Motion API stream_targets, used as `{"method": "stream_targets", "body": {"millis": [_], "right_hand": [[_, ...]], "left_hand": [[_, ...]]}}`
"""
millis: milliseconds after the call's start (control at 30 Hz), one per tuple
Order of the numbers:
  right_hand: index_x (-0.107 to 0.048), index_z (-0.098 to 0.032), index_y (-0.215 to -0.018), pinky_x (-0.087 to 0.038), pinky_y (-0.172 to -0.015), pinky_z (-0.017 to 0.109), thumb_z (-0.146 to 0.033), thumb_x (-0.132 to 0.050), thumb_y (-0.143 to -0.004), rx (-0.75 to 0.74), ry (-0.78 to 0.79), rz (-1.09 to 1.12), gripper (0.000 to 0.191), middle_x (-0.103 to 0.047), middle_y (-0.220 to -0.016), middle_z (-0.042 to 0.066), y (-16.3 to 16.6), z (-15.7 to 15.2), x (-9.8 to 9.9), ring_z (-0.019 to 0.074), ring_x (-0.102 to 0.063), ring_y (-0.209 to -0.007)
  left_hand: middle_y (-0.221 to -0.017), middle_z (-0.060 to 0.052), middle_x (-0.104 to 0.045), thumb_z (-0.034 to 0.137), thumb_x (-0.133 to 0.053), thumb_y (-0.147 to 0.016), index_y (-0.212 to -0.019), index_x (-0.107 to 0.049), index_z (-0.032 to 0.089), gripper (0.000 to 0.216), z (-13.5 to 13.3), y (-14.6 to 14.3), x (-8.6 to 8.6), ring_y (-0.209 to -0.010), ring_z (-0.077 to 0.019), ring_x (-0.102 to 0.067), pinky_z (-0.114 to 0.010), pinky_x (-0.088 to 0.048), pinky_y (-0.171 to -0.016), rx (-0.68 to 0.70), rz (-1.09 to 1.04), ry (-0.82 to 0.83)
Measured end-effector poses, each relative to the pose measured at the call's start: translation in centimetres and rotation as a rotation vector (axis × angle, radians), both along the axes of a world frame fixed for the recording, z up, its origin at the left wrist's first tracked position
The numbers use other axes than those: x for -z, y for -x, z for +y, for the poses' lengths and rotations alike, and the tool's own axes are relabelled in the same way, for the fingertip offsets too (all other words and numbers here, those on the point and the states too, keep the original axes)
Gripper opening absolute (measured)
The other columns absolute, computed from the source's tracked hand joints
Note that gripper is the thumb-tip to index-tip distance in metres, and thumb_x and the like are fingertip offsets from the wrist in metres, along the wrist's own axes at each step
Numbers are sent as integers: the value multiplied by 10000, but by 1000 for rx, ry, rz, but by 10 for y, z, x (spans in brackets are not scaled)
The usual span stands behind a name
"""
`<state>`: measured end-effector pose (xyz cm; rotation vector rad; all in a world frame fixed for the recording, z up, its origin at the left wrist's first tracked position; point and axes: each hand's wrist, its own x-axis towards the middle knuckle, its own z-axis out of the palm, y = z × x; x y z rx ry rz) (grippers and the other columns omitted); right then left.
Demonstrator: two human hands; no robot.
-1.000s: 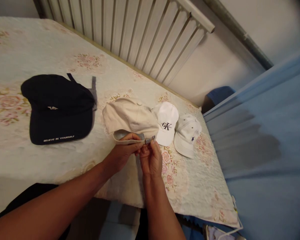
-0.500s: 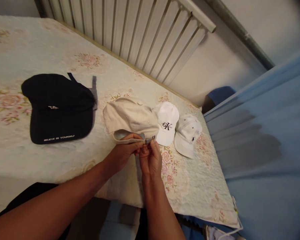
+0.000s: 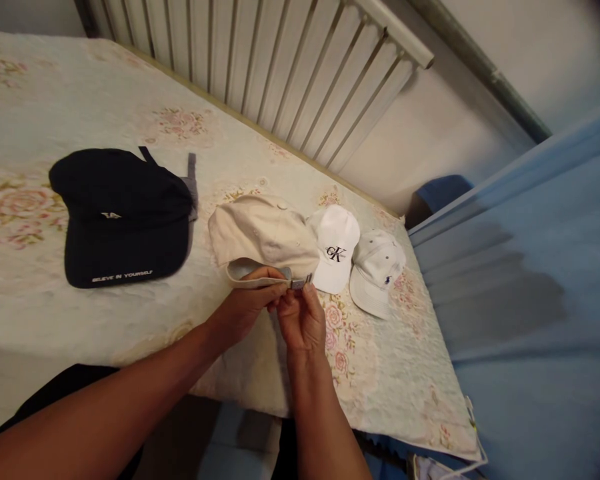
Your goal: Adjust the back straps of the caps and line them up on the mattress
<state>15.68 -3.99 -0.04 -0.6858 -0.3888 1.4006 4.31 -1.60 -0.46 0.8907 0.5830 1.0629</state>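
- Both hands are closed at the centre of the frame: the left hand (image 3: 250,300) grips the strap (image 3: 247,283) of the beige cap (image 3: 265,230), fingers inside its loop; the right hand (image 3: 303,317) pinches beside the buckle (image 3: 299,284).
- Floral-covered bed (image 3: 390,387) stretches from upper left to lower right.
- Black cap (image 3: 125,207), at left, lies untouched, its strap ends (image 3: 192,167) apart and undone.
- Beige cap, mid-frame, has its back opening turned towards the lower edge; its fastening looks under way.
- Lettered white cap (image 3: 337,230) and emblem cap (image 3: 375,263), right of centre, sit side by side, untouched; their closures are hidden.
- Strap appears to meet the buckle, so joining seems done; whether it is secured, I cannot tell.
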Motion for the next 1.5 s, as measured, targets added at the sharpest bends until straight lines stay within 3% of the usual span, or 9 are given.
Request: {"method": "stream_targets", "body": {"millis": [233,667,1033,1267,1500], "right_hand": [[-600,-234,-1001,-488,-554,282,-223,-765,-668,-105,-23,-58,371,-627,-715,-55,0,-2,-9,137,-548,-593],[-624,-201,-953,-483,-510,262,-194,-778,-654,-94,-20,-111,336,-586,-641,-70,0,-1,-9,112,-517,-532],[-628,-191,-904,-499,-505,261,-289,-793,-684,-108,-50,-174,292,-571,-615,-64,2,-2,-10,95,-482,-484],[-643,-193,-912,-497,-493,258,-176,-771,-654,-94,-48,-159,289,-572,-608,-76,3,-1,-13,88,-464,-466],[-642,-195,-917,-496,-500,251,-172,-760,-662,-94,-40,-171,282,-588,-618,-69,1,-1,-10,95,-498,-487]], "left_hand": [[-660,41,-526,282,-706,-822,-770,-602,188,150,0,1,-2,-561,-93,-423,-243,-328,-532,-4,17,-23],[-653,41,-530,274,-705,-802,-734,-584,180,168,-1,0,-5,-558,-91,-429,-246,-340,-538,3,17,-28],[-653,37,-542,270,-656,-847,-721,-566,188,175,1,3,-5,-561,-103,-420,-272,-316,-554,36,46,-52],[-598,40,-515,273,-656,-848,-763,-596,192,132,4,7,-3,-565,-117,-420,-288,-300,-559,92,102,-90],[-582,38,-505,239,-629,-852,-700,-571,179,174,3,7,-9,-559,-109,-409,-283,-288,-555,103,77,-81]]}}
